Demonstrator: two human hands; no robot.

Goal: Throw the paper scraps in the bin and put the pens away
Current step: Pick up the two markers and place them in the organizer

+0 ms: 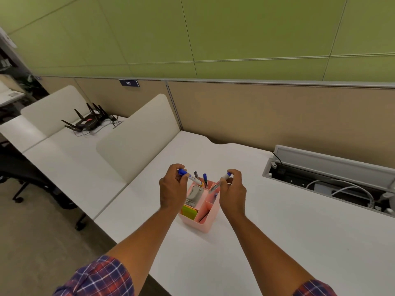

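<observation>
A pink desk organiser (208, 218) stands on the white desk (277, 231) in the middle of the view. My left hand (172, 189) grips a white marker with a blue cap (190, 177), tip angled down into the organiser's back compartment. My right hand (233, 191) grips a second blue-capped white marker (220, 182), slanted into the right side of the organiser. Two dark pens (204, 179) stand upright in the back compartment. No paper scraps or bin are in view.
The organiser also holds a grey stapler (194, 196) and green and yellow sticky notes (189, 212). An open cable tray (333, 184) lies at the right. A white divider panel (136, 137) stands left, with a black router (89, 121) beyond it and an office chair (32, 184) at the far left.
</observation>
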